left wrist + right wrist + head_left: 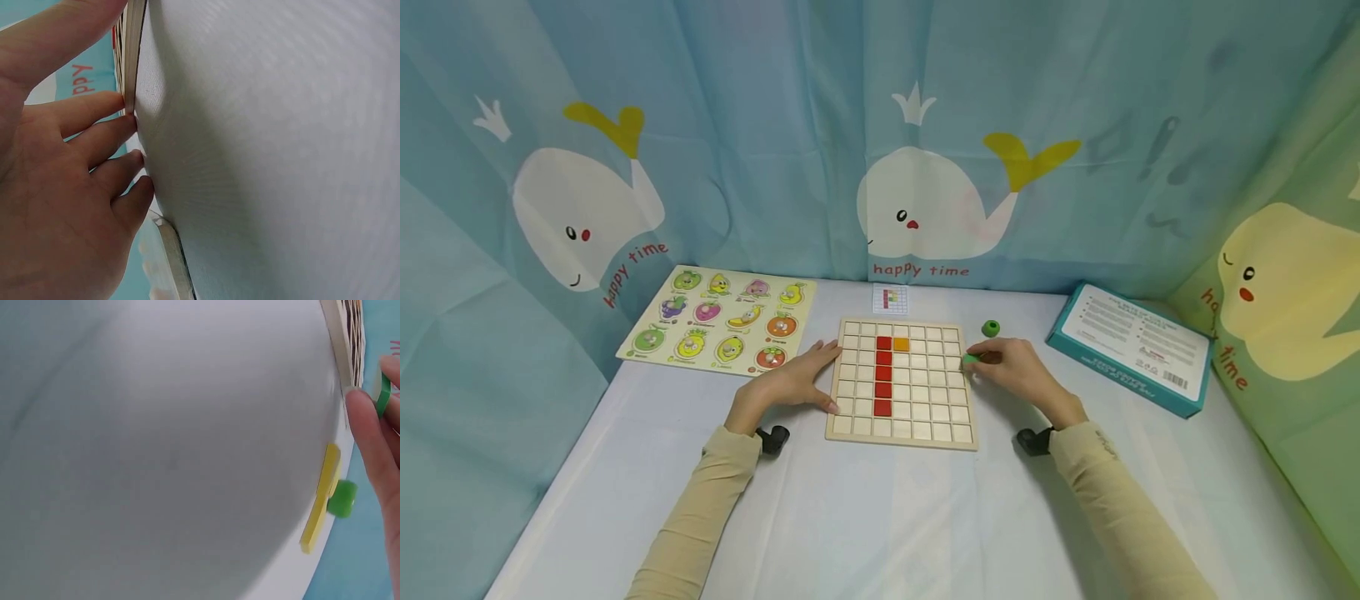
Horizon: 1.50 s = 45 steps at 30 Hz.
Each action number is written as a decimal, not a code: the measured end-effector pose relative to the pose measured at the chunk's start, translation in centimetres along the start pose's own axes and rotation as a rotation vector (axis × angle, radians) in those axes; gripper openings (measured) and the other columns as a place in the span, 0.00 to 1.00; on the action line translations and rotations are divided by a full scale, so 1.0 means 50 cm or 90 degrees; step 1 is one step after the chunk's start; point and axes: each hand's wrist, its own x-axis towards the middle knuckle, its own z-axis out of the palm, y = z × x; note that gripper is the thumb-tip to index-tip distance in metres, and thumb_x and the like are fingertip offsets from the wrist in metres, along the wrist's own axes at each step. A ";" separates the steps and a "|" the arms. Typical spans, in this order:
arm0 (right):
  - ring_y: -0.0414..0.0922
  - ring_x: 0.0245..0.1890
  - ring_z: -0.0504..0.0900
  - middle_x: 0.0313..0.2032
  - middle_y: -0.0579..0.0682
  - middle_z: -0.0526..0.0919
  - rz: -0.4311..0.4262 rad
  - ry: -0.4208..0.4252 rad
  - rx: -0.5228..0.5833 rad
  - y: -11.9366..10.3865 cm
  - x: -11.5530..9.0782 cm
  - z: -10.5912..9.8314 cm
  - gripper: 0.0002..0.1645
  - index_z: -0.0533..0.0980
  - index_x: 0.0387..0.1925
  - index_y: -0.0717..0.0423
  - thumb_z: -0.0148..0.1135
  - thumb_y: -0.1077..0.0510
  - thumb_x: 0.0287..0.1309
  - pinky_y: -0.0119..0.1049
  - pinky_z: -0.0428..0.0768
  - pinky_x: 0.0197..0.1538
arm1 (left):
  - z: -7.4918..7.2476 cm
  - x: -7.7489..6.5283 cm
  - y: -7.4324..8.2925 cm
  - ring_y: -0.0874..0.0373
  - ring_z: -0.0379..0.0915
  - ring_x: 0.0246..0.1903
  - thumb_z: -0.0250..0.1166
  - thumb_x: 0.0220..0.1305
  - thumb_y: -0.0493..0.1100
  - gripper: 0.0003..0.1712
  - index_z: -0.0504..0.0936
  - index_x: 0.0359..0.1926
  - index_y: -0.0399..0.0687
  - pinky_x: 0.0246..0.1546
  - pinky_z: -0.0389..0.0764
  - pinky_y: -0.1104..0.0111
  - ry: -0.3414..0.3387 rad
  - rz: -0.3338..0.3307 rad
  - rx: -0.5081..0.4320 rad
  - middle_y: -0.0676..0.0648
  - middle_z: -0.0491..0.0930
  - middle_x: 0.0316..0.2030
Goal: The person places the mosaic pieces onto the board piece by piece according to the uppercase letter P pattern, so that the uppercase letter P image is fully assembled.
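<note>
A wooden grid board point(925, 445) lies flat on the table, with a column of red tiles point(883, 375) and an orange tile point(901, 344) beside the top red one. My left hand point(790, 379) touches the board's left edge with thumb and fingertips, its fingers fairly straight in the left wrist view. At the opposite edge, my right hand point(1018, 371) pinches a small green tile point(383, 394) between thumb and fingers. Two yellow pieces point(320, 503) lie below that hand in the right wrist view; the hand covers them in the head view.
Behind the board is a small pattern card point(890, 298). A green bead-like piece point(991, 327) stands beyond my right hand. At the left lies a fruit puzzle board point(700, 287), at the right a teal and white box point(1131, 346). Printed curtains point(820, 167) enclose the table.
</note>
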 end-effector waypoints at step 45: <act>0.42 0.38 0.82 0.44 0.53 0.87 -0.075 -0.123 0.051 -0.131 0.067 0.091 0.14 0.86 0.49 0.59 0.72 0.62 0.61 0.37 0.82 0.44 | -0.001 0.006 -0.001 0.41 0.32 0.82 0.79 0.56 0.47 0.61 0.51 0.81 0.38 0.80 0.46 0.47 0.000 -0.002 0.016 0.39 0.44 0.82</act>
